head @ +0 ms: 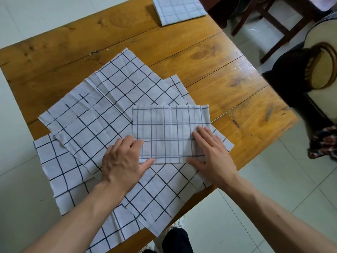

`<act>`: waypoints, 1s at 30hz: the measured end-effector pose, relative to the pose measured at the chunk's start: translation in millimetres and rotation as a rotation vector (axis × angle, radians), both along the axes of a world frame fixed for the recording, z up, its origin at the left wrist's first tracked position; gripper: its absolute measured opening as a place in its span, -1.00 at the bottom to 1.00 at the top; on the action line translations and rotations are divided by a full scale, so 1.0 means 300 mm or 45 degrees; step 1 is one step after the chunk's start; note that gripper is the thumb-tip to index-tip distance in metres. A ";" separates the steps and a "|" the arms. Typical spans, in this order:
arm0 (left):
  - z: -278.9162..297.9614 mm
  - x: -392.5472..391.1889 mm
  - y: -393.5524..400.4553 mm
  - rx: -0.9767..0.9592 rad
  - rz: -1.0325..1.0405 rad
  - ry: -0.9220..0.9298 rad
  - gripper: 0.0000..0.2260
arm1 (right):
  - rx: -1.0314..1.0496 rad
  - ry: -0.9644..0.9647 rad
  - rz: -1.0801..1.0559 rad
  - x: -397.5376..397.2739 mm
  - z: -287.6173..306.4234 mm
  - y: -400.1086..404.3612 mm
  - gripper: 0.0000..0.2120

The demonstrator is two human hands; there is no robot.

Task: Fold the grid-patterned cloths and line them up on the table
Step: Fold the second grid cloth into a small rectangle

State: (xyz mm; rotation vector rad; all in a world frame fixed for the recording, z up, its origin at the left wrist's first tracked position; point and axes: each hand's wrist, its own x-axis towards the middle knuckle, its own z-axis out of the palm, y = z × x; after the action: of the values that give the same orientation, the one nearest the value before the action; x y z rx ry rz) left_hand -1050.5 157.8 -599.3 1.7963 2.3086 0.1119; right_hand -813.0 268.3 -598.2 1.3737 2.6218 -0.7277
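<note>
A half-folded white cloth with thin dark grid lines [169,128] lies as a rectangle on top of several unfolded grid cloths [94,114] spread over the wooden table [209,57]. My left hand [124,159] rests at the rectangle's near left corner, thumb on its front edge. Flat on the near right corner lies my right hand [211,154], fingers together and pressing down. Neither hand has lifted the fabric. One folded grid cloth [177,9] sits at the table's far edge.
Bare wood stretches along the table's far and right sides. A dark wooden chair [262,19] stands beyond the far right corner, and a cushioned seat [317,70] sits to the right. Pale floor tiles surround the table. The unfolded cloths overhang the near edge.
</note>
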 end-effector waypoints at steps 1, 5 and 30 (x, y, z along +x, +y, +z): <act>0.008 0.006 0.006 0.005 -0.008 0.004 -0.52 | 0.002 -0.041 0.006 0.008 0.002 0.005 -0.14; 0.032 0.057 0.027 0.056 -0.185 -0.036 -0.40 | -0.055 -0.107 -0.001 0.013 0.006 0.016 -0.11; -0.117 -0.058 -0.063 -0.210 -0.305 0.129 -0.43 | -0.196 -0.367 0.080 0.001 0.028 0.178 0.39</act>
State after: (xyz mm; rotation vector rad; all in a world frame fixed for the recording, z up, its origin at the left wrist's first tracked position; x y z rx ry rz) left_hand -1067.9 138.8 -634.4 2.0141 2.0757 -0.2057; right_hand -812.7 321.7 -589.6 1.2439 2.3244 -0.6528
